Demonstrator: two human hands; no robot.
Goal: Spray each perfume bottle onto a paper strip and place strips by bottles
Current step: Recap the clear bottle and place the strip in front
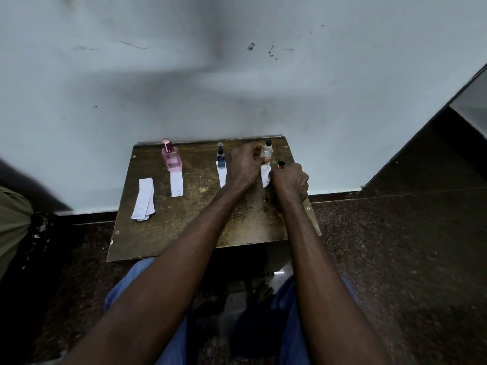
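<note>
Three perfume bottles stand along the back of a small brown table [200, 219]: a pink bottle [171, 157], a blue bottle [220, 157] and a clear bottle with a black cap [267, 150]. A white paper strip lies in front of each: the pink bottle's strip [176, 184], the blue bottle's strip [223, 178], the clear bottle's strip [265, 177]. My left hand [243, 165] is curled, its thumb tip against the clear bottle's base; a firm grip is not visible. My right hand [290, 180] is closed around a small bottle with a dark red cap [281, 164], beside the clear bottle's strip.
A small stack of spare paper strips [143, 198] lies at the table's left side. The table stands against a pale wall [237, 88]. Dark speckled floor [395, 246] surrounds it, and my knees in blue jeans [137, 280] are under the front edge.
</note>
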